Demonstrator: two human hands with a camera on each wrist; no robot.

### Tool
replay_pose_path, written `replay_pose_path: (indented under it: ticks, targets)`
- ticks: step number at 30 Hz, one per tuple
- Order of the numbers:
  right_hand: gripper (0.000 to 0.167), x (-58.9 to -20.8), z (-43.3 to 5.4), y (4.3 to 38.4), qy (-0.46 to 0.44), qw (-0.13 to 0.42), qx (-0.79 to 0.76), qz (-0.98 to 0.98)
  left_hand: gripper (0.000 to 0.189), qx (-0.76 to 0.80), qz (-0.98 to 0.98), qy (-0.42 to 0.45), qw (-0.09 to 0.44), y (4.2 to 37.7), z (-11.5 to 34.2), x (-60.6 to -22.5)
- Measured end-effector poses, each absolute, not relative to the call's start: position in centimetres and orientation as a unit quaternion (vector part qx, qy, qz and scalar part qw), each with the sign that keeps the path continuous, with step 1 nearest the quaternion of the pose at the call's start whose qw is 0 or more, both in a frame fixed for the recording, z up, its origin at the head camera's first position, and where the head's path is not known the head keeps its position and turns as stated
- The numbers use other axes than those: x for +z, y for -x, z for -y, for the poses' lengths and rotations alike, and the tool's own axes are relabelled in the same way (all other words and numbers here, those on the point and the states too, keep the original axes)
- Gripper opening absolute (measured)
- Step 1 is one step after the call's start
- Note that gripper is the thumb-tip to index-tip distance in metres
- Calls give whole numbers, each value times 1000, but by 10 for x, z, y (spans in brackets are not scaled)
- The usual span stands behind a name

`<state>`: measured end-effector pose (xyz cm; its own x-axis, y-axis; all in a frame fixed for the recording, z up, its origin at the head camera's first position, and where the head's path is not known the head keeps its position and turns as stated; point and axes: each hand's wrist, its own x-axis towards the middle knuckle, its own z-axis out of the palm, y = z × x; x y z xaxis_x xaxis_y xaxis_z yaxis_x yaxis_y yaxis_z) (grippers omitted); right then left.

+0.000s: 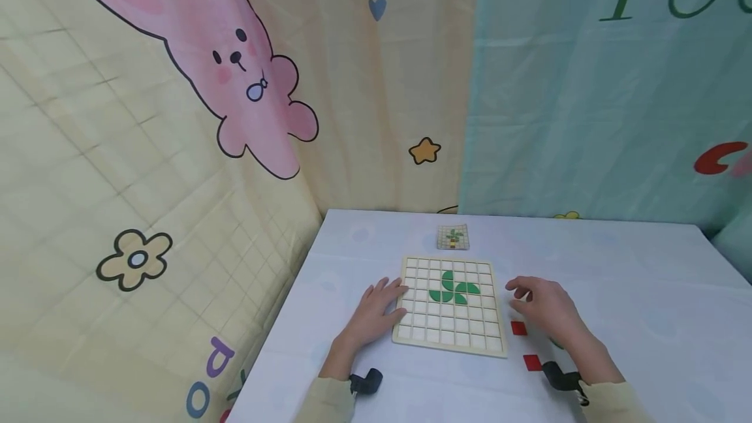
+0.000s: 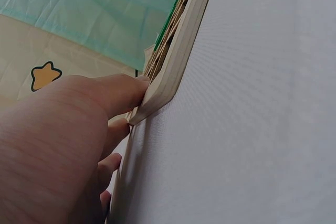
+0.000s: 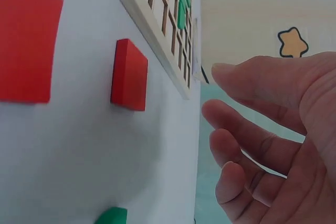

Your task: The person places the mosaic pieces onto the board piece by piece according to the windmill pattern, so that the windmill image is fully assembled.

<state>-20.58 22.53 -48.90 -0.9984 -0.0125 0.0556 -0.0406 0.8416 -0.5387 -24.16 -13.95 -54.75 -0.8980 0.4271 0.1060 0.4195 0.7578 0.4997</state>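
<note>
A square wooden grid board (image 1: pixel 478 328) lies on the table with several green curved pieces (image 1: pixel 448 277) set in its cells like a pinwheel. My left hand (image 1: pixel 375 311) rests at the board's left edge, fingers spread; in the left wrist view the thumb (image 2: pixel 126 90) touches the rim. To the right of the board hovers my right hand (image 1: pixel 549 309), its fingers loosely bent and holding nothing. Below it lie two red square pieces, one nearer the board (image 1: pixel 519 328) and another closer to me (image 1: pixel 532 363). A green piece (image 3: pixel 113 216) is partly hidden by the right wrist.
A small card (image 1: pixel 444 244) with a grid and a green pattern lies behind the board. White cloth covers the table (image 1: pixel 646 279). Printed curtains (image 1: pixel 376 83) hang along the back and left side. Each wrist carries a black camera mount (image 1: pixel 367 382).
</note>
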Motion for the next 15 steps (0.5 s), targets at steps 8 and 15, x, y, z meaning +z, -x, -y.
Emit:
replay_pose_path:
  ticks: [8, 15]
  targets:
    - [31, -490, -239, 205, -31, 4, 259, 965, 51, 263, -938, -227, 10, 242, 138, -548]
    - [31, -490, -251, 203, -53, -10, 233, 971, 51, 263, -938, -227, 8, 242, 139, -548]
